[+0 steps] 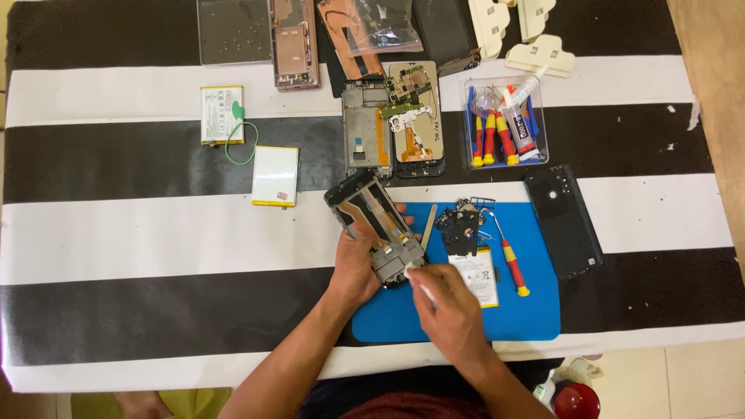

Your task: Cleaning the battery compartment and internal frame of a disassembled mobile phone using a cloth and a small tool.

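My left hand (353, 268) grips a stripped phone frame (374, 221), tilted, over the left edge of a blue work mat (535, 310). My right hand (450, 314) pinches a small white piece (416, 278), a wipe or swab, against the frame's lower end. On the mat beside it lie a phone battery with a dark board on top (469, 248), a thin metal pry tool (427, 225) and a red and yellow screwdriver (512, 264).
A black phone back cover (564, 221) lies right of the mat. Two more opened phones (392, 128), a clear tray of screwdrivers (504, 120), two loose batteries (222, 114) (275, 175), a pink phone frame (295, 46) and cream plastic parts (535, 50) sit farther back on the striped cloth.
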